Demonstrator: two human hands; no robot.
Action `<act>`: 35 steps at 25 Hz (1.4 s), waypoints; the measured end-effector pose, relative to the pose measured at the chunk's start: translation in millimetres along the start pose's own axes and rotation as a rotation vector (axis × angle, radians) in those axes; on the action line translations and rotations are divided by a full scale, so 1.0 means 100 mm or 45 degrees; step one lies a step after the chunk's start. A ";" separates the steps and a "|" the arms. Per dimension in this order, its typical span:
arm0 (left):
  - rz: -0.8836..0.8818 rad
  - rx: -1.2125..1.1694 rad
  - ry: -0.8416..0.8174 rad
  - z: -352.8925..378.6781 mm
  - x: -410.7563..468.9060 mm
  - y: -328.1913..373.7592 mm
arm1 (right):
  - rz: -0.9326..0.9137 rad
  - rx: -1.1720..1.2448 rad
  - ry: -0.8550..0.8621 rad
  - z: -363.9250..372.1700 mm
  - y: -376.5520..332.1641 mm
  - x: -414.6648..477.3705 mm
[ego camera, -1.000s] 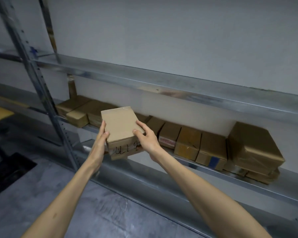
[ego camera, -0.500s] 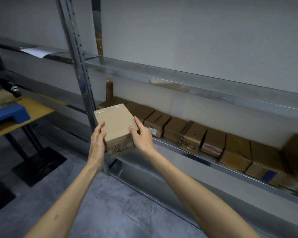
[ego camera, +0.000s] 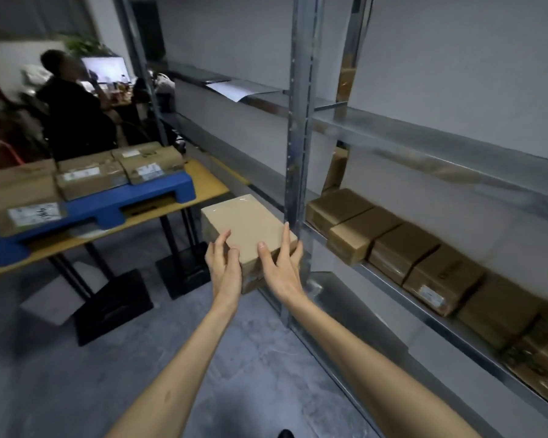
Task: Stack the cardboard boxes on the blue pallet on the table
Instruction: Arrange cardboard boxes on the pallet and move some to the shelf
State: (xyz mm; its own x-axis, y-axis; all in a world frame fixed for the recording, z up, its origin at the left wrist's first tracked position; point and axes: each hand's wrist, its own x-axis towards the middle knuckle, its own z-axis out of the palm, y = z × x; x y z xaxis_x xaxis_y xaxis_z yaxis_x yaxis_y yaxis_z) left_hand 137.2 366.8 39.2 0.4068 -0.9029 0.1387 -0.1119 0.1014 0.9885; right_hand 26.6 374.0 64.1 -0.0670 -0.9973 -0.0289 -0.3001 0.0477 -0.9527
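Note:
I carry a plain cardboard box (ego camera: pixel 246 224) in the air at the middle of the view. My left hand (ego camera: pixel 223 268) grips its near left corner and my right hand (ego camera: pixel 280 270) grips its near right side, thumb on top. The blue pallet (ego camera: pixel 108 205) lies on a yellow-topped table (ego camera: pixel 203 181) at the left, a short way beyond the box. Several taped cardboard boxes (ego camera: pixel 91 177) with white labels cover the pallet's top.
A metal shelf rack (ego camera: pixel 298 121) stands just right of the box, its post close to my right hand. A row of cardboard boxes (ego camera: pixel 393 251) fills its lower shelf. Black table feet (ego camera: pixel 114 306) sit on the grey floor. A person (ego camera: pixel 73 112) sits at a desk behind the table.
My view has swung left from the shelf toward the table, bringing the pallet and its boxes into sight. The held box has come away from the shelf, still in both hands.

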 end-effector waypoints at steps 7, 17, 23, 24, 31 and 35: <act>-0.065 -0.037 0.382 -0.02 1.12 -0.11 | -0.084 0.091 -0.120 0.86 -0.29 1.26; -0.080 -0.043 0.605 -0.53 2.29 -0.33 | -0.184 0.265 -0.277 2.03 -0.63 2.40; -0.165 0.053 0.653 -1.29 3.17 -0.68 | -0.259 0.226 -0.448 2.82 -0.75 3.08; -0.190 0.066 0.671 -1.52 3.38 -0.76 | -0.268 0.212 -0.490 2.98 -0.78 3.19; -0.213 0.130 0.660 -2.74 4.42 -1.21 | -0.261 0.213 -0.680 3.99 -0.91 3.88; -0.198 0.049 0.657 -2.99 4.77 -1.45 | -0.194 0.214 -0.759 4.46 -0.91 4.21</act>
State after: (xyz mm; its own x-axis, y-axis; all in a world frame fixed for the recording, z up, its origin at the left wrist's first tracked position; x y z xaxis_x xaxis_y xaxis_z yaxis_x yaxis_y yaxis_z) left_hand 618.6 45.9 -19.7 0.8126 -0.5827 0.0120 -0.0442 -0.0412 0.9982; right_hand 450.3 -74.7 3.4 0.5201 -0.8541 -0.0062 -0.1081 -0.0586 -0.9924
